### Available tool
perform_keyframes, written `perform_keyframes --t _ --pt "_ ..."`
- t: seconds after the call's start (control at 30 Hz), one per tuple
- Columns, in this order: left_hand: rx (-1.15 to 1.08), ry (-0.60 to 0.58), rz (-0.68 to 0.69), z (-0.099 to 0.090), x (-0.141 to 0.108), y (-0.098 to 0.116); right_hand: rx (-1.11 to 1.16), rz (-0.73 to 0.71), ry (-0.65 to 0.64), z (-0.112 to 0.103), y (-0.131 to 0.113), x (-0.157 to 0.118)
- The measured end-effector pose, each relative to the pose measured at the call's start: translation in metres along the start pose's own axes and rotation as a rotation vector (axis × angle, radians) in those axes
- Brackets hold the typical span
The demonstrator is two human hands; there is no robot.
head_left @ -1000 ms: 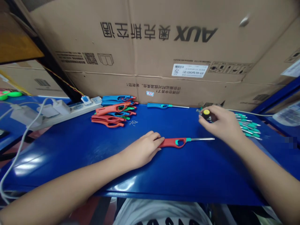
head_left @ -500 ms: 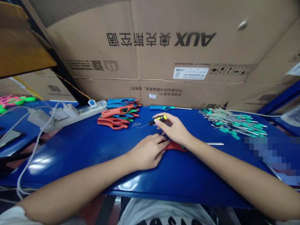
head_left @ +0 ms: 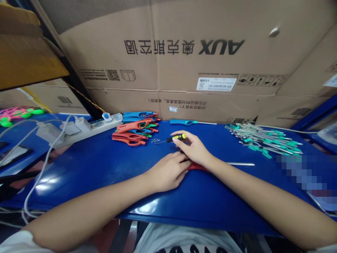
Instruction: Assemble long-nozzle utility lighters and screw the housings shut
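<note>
My right hand grips a small screwdriver by its black and yellow handle. Its thin shaft points left, and the tip is at a little pile of small screws on the blue table. My left hand is closed over the handle end of a red long-necked lighter, holding it against the table. The lighter's metal tube sticks out to the right from under my right wrist. My fingers and right hand hide much of the lighter body.
Several red, orange and blue lighter bodies are stacked beyond the screws. A blue lighter with a metal tube lies by the cardboard. Metal tubes with teal parts are heaped right. A power strip with cables is left.
The screwdriver has tilted flatter, its handle a little lower, with its tip staying by the screws. My left hand stays on the red lighter. The whole view has shifted slightly.
</note>
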State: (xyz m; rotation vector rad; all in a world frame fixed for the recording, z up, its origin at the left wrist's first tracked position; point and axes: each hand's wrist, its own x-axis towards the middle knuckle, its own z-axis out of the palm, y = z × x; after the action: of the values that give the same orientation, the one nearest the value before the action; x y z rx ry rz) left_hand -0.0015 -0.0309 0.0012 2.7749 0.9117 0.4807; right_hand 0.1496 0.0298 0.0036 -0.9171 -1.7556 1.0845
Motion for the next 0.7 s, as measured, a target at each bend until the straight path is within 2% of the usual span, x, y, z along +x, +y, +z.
perform_keyframes --t 0.13,0.23,0.3,0.5,0.6,0.7 --pt "-0.061 -0.01 0.001 0.003 0.0 -0.003 0.162 0.033 0.124 -0.006 -0.012 -0.001" --pt "-0.103 -0.003 -0.004 0.006 0.0 -0.006 0.321 0.093 0.249 -0.019 -0.025 -0.006" --pt "-0.125 0.006 -0.005 0.008 0.001 -0.007 0.458 0.132 0.278 -0.032 -0.031 -0.012" --pt "-0.199 0.039 -0.003 0.008 0.001 -0.008 0.612 0.201 0.371 -0.071 -0.022 -0.035" --pt "-0.211 0.121 -0.016 0.004 0.002 -0.012 0.652 0.245 0.444 -0.082 -0.012 -0.039" --pt "-0.193 0.314 -0.035 -0.002 0.003 -0.016 0.683 0.303 0.487 -0.084 -0.008 -0.04"
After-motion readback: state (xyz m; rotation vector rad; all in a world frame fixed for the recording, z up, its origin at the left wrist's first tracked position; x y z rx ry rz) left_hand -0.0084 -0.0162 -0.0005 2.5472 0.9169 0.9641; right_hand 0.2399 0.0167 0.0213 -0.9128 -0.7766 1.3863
